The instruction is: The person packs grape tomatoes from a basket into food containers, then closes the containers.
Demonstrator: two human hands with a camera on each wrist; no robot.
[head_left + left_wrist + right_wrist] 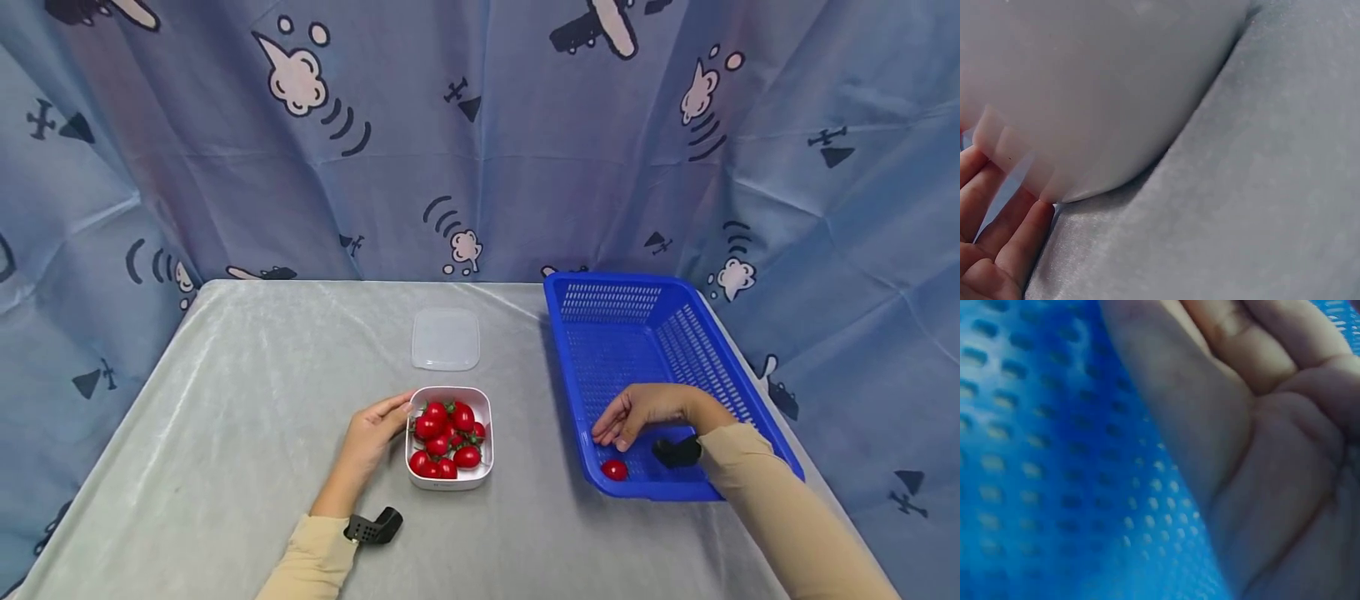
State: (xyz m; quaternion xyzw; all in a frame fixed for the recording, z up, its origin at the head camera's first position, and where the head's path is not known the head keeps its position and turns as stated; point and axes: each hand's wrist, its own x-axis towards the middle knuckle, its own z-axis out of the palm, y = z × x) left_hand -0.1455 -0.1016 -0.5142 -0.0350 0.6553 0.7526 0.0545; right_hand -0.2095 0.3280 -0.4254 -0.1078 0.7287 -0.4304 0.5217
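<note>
A white square container [450, 481] holds several small red tomatoes [447, 429] with green stems. My left hand [367, 437] is at its left side, fingers fairly straight, touching the wall near the rim; in the left wrist view the fingertips [1044, 209] meet the smooth white side [1104, 94]. Over in the blue basket [581, 417], my right hand [648, 408] reaches down with loosely bent fingers and thumb apart. Just below those fingers one red tomato [615, 470] lies in the near left corner. The right wrist view shows a bare palm [1285, 456], its fingertips out of frame.
Behind the container lies a translucent square lid [446, 339] on the grey cloth-covered table [262, 375]. The basket's perforated walls rise around the right hand, at the table's right side. A blue patterned curtain [405, 167] hangs along the back and sides.
</note>
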